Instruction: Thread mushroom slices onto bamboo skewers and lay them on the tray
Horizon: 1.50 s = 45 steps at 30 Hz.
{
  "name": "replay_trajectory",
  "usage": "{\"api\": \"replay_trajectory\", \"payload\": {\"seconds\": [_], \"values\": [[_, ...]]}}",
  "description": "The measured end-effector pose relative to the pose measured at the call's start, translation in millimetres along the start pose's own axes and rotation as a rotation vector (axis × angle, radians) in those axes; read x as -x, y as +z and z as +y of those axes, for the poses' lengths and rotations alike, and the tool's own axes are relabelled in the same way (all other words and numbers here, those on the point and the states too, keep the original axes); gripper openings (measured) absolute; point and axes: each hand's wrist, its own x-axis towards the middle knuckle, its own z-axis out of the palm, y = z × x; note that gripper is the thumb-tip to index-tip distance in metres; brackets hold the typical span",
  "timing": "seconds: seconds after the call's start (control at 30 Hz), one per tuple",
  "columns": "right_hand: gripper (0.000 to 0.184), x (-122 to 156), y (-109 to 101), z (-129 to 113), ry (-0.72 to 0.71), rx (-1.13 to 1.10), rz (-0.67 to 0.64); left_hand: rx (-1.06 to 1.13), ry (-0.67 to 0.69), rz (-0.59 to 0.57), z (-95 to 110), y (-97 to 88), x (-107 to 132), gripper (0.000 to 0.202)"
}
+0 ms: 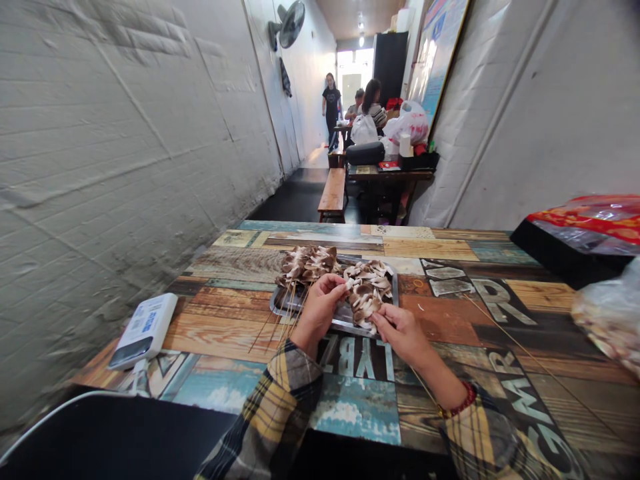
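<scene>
Dressed in matching plaid on both arms. Seen toward seven o'clock: left sleeve (267, 410), checked in mustard yellow, black and greyish white, crossed by thin lines; loose, creased, reaching nearly to left hand (323, 307). Between four and five o'clock: right sleeve (487, 430), patterned alike, ending farther back from right hand (404, 335). Worn just beyond that sleeve's edge: dark red bracelet (464, 401), seemingly beaded, with gold-coloured detail toward nine o'clock. Bare at both hands.
</scene>
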Motion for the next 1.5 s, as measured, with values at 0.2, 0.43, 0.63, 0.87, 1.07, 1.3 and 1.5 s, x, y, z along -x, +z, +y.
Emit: {"api": "replay_trajectory", "payload": {"seconds": [0.2, 0.43, 0.63, 0.87, 1.07, 1.3, 1.5], "values": [[0.034, 1.0, 0.8, -1.1, -0.026, 0.017, 0.002, 0.007, 0.012, 0.063, -0.6, -2.2, -2.4, 0.032], [0.033, 0.8, 1.2, 0.5, -0.026, 0.01, -0.01, -0.001, 0.01, 0.058, -0.8, -3.0, -2.4, 0.034], [0.031, 0.7, 1.4, 1.2, -0.014, 0.012, -0.002, -0.009, 0.004, 0.058, -0.9, -2.8, -1.6, 0.036], [0.031, 0.9, 3.5, 2.3, -0.019, 0.039, 0.022, -0.029, 0.019, 0.029, -0.8, -2.6, 0.1, 0.039], [0.032, 1.6, 5.6, -0.6, -0.034, 0.092, 0.043, -0.014, 0.015, 0.002, -1.8, -2.1, 0.5, 0.042], [0.034, 0.9, 4.8, -2.2, -0.047, 0.144, 0.06, -0.018, -0.056, -0.057, -3.6, -2.4, 0.9, 0.042], [0.033, -0.1, 5.8, 4.3, -0.018, -0.029, 0.038, 0.086, -0.104, -0.048, -0.5, -2.3, -0.4, 0.035]]}}
